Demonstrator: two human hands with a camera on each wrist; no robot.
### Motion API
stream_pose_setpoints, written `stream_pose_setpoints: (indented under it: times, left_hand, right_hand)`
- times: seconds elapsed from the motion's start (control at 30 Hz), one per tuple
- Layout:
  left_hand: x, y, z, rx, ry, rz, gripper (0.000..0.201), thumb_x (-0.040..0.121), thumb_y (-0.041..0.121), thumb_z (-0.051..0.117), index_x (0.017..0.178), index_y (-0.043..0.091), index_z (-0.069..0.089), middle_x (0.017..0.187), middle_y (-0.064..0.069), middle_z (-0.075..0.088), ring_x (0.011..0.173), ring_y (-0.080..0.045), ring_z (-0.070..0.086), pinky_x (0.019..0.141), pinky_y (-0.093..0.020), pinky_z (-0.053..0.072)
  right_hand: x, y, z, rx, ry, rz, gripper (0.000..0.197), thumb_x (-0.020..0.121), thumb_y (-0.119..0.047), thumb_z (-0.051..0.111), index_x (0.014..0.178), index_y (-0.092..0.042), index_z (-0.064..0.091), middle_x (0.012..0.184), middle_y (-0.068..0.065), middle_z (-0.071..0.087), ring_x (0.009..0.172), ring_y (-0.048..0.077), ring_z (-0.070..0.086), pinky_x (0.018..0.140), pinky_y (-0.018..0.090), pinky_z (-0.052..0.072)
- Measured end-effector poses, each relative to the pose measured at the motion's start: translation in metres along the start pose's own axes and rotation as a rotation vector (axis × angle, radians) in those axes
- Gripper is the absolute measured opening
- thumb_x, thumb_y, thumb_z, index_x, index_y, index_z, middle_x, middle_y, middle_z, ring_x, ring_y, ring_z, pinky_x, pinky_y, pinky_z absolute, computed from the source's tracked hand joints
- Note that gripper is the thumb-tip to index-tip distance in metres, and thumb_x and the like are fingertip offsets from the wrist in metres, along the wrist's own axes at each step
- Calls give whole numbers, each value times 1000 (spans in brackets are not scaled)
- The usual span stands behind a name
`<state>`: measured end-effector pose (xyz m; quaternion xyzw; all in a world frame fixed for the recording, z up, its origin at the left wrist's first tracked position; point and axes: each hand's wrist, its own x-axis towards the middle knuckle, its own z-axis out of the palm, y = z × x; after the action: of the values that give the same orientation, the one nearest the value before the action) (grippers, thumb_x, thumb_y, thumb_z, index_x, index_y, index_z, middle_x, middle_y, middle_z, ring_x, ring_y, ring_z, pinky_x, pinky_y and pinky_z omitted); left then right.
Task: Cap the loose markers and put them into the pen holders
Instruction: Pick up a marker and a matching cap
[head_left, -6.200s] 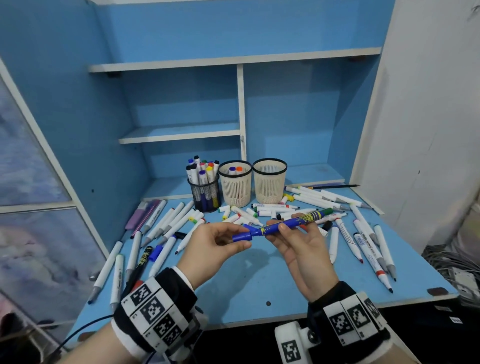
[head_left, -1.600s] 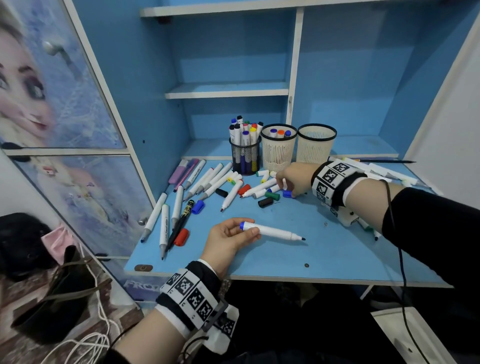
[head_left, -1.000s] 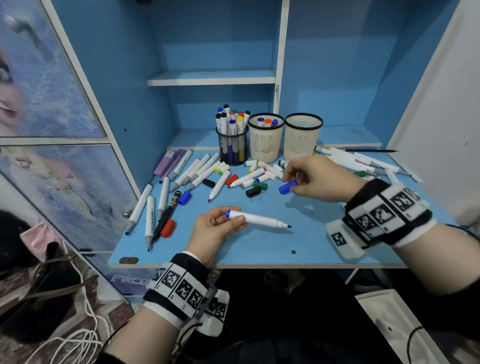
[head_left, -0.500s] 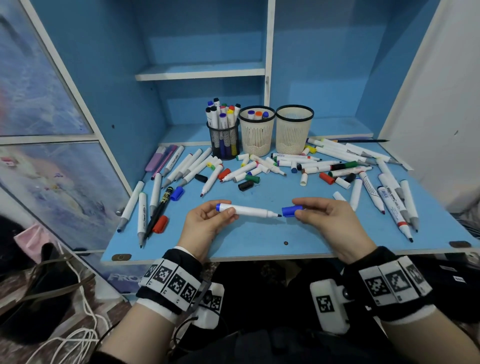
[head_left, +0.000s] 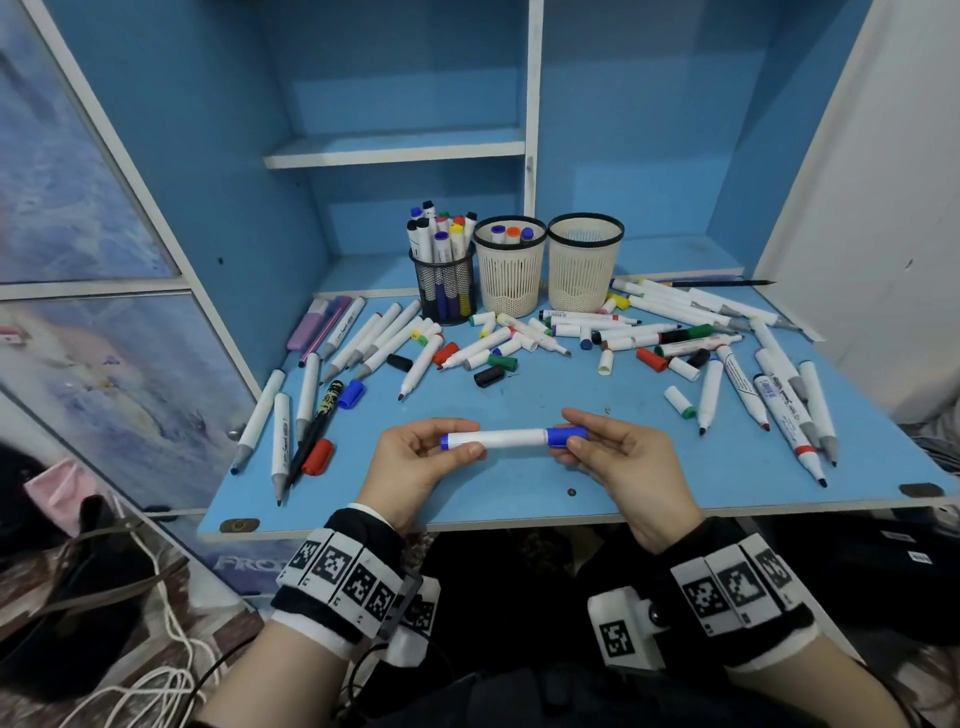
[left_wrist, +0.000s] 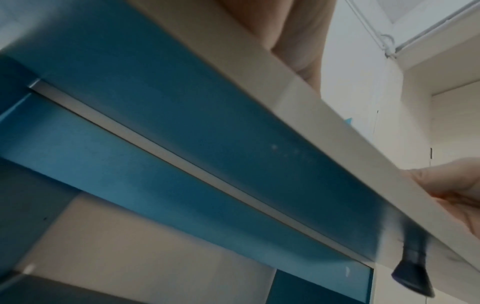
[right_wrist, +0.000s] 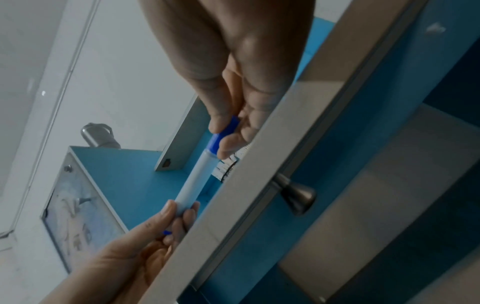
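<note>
A white marker (head_left: 501, 438) with a blue end lies level between both hands above the desk's front part. My left hand (head_left: 415, 460) pinches its blue-tipped left end. My right hand (head_left: 618, 457) pinches the blue cap (head_left: 566, 436), which sits on the marker's right end. The right wrist view shows the same marker (right_wrist: 197, 176), the cap (right_wrist: 224, 133) between thumb and fingers, and the left hand's fingers (right_wrist: 168, 214) on the far end. Three pen holders stand at the back: a black mesh holder (head_left: 444, 283) full of markers, a cream holder (head_left: 509, 270) with three markers, and another cream holder (head_left: 584, 265).
Loose markers and caps lie scattered over the blue desk (head_left: 519, 499): a row at the left (head_left: 363, 338), a heap in the middle (head_left: 519, 343), more at the right (head_left: 769, 384). The left wrist view shows only the desk's front edge (left_wrist: 311, 115) from below.
The right hand carried the blue cap from the heap to the marker and pushed it over the tip. The marker's bare tip no longer shows. The left hand kept hold of the marker.
</note>
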<state>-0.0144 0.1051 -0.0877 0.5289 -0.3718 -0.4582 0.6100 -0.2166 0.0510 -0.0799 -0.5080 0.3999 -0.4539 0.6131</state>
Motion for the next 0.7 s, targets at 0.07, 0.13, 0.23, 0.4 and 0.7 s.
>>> stream_pose_setpoints:
  times: [0.07, 0.13, 0.23, 0.4, 0.7]
  left_hand:
    - [0, 0, 0, 38, 2, 4, 22, 72, -9, 70, 87, 7, 72, 82, -11, 73, 70, -17, 71, 71, -17, 55]
    - [-1, 1, 2, 88, 4, 9, 21, 74, -10, 69, 88, 5, 71, 86, -10, 71, 67, -14, 70, 68, -14, 54]
    - [-1, 2, 4, 140, -10, 13, 19, 77, -10, 66, 95, -4, 69, 72, -7, 71, 60, -11, 68, 64, -14, 53]
    - [-3, 4, 6, 209, -56, 9, 14, 80, -9, 64, 94, -8, 67, 60, -6, 69, 55, -11, 65, 64, -17, 54]
    - [-2, 16, 12, -53, 151, -5, 22, 76, -6, 69, 92, 4, 56, 67, -10, 72, 56, -15, 67, 55, -18, 53]
  right_hand:
    - [1, 1, 2, -36, 10, -13, 29, 87, 10, 55, 106, -9, 65, 87, 6, 72, 67, 10, 70, 71, 17, 56]
    - [1, 3, 5, -76, 39, -33, 28, 87, 11, 54, 100, -10, 67, 83, 5, 71, 65, 9, 69, 68, 16, 55]
    - [2, 8, 12, -103, 79, -72, 34, 88, 12, 52, 87, -18, 67, 76, 3, 70, 61, 7, 67, 65, 15, 54]
    - [4, 12, 11, -120, 85, -65, 26, 88, 12, 52, 95, -6, 68, 74, 5, 69, 59, 6, 66, 63, 14, 53]
    - [6, -15, -2, -186, 5, -72, 30, 84, 6, 62, 88, -23, 70, 90, 0, 72, 76, 7, 69, 73, 13, 53]
